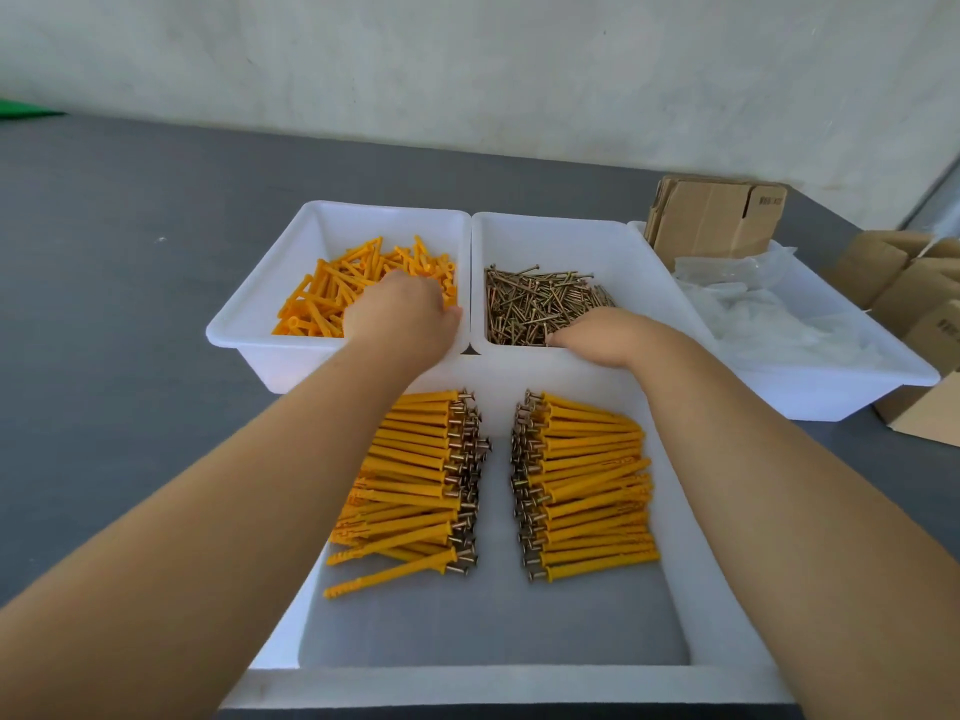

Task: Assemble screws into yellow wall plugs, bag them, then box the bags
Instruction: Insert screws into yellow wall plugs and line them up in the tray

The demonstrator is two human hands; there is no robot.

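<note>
Supplies sit in reach order: a white plastic bin of loose yellow wall plugs [363, 288] at far left, a matching white bin of brass-coloured screws [540, 304] beside it, their rims touching, so each hand has its own stock. The left hand [400, 314] is down among the plugs, fingers curled under and hidden — whether it has one pinched I cannot tell. The right hand [602, 335] lies at the near edge of the screw pile, fingertips buried; its hold is likewise hidden.

Nearest the person, a large white tray [498, 678] holds the finished plug-and-screw assemblies in two stacks [415, 475] [587, 485], screw heads facing the middle gap, probably for easy counting into bags.

Clear plastic bags [753, 298] wait in a third white bin [831, 387] at right, with flat brown cardboard boxes [711, 215] standing behind them — so bagging and boxing look not yet begun.
</note>
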